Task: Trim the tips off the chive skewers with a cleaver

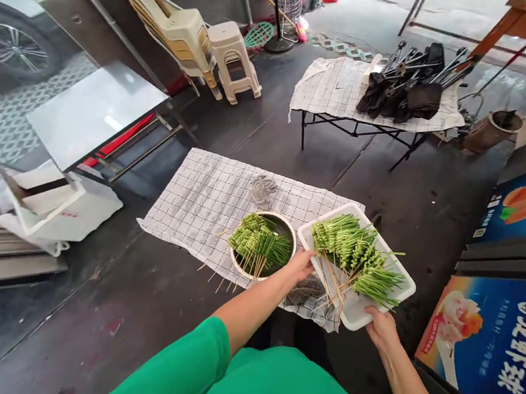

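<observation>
A white plastic tray (pixel 354 316) is held at its near left edge by my left hand (pixel 300 265) and at its near right corner by my right hand (pixel 381 328). Both hands are closed on the rim, with some fingers hidden under it. Skewered green vegetables (pixel 349 242) lie bundled in the tray, their bare sticks pointing toward me. Left of the tray, a round pot (pixel 295 237) with a pale rim stands on the checkered cloth (pixel 203 194). More green skewers (pixel 256 239) rest in the pot, sticks over its near rim.
A grey rag (pixel 264 190) lies behind the pot and a dark cloth (pixel 305 290) beside my left hand. Beyond stands a second cloth-covered table (pixel 334 91) with folded black frames (pixel 408 80). Stools (pixel 236 58), a white-topped table (pixel 99 109) and a foam box (pixel 63 211) are leftward; poster panels (pixel 497 330) line the right.
</observation>
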